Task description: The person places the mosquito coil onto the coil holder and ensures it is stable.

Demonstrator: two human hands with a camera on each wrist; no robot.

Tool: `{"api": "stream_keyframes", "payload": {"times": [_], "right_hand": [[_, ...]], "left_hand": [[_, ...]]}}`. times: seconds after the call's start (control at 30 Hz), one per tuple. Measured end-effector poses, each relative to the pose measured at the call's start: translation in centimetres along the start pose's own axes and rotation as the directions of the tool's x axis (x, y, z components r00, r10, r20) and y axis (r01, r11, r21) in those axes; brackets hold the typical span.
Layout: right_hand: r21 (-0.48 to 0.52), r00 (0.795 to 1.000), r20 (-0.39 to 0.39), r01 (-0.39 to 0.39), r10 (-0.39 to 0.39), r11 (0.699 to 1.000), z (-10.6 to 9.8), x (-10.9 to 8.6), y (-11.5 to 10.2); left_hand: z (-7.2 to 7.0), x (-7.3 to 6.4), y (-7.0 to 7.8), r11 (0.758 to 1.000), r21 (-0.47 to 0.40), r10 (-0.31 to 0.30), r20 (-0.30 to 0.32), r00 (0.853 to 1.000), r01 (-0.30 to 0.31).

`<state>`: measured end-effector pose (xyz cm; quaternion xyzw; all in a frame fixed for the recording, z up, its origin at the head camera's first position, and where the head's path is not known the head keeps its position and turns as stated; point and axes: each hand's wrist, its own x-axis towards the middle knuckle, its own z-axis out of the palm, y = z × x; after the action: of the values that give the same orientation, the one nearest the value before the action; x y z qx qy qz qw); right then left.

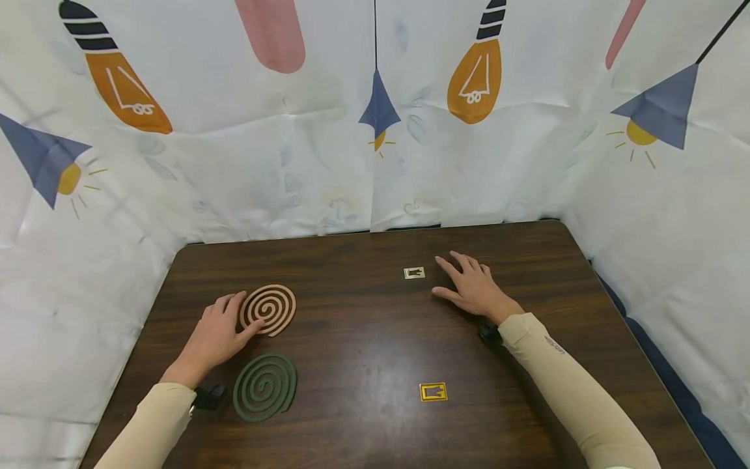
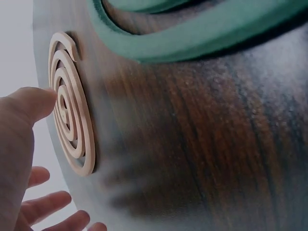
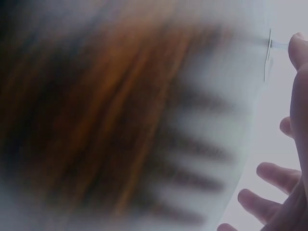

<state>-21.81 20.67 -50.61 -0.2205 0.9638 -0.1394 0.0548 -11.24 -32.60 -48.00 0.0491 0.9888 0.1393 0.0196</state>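
Observation:
Two flat spiral mosquito coils lie on the brown table. The tan coil (image 1: 269, 310) is farther away, and the green coil (image 1: 262, 389) lies nearer. My left hand (image 1: 213, 332) is spread at the tan coil's left side, its thumb overlapping the coil in the head view. In the left wrist view the thumb (image 2: 36, 102) reaches to the edge of the tan coil (image 2: 89, 139). My right hand (image 1: 477, 290) hovers with spread fingers just right of a small silver metal plate (image 1: 414, 273) with a cut-out. Nothing is in its grasp.
A yellow metal plate (image 1: 433, 391) with a similar cut-out lies on the table (image 1: 351, 430), to the right of the green coil. White cloth (image 1: 328, 176) printed with lamps and bulbs hangs around the table's back and sides.

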Motion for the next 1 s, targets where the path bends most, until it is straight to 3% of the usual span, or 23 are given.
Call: {"api": "stream_keyframes", "payload": {"times": [0.67, 1.0], "right_hand": [[-0.020, 0.998, 0.068, 0.019, -0.017, 1.000, 0.1, 0.9, -1.0], [-0.031, 0.992, 0.115, 0.047, -0.043, 0.998, 0.1, 0.9, -1.4]], "left_hand": [[0.2, 0.8, -0.8, 0.991, -0.101, -0.080, 0.094, 0.992, 0.090], [-0.2, 1.3, -0.7, 0.991, -0.107, -0.075, 0.094, 0.993, 0.085]]}}
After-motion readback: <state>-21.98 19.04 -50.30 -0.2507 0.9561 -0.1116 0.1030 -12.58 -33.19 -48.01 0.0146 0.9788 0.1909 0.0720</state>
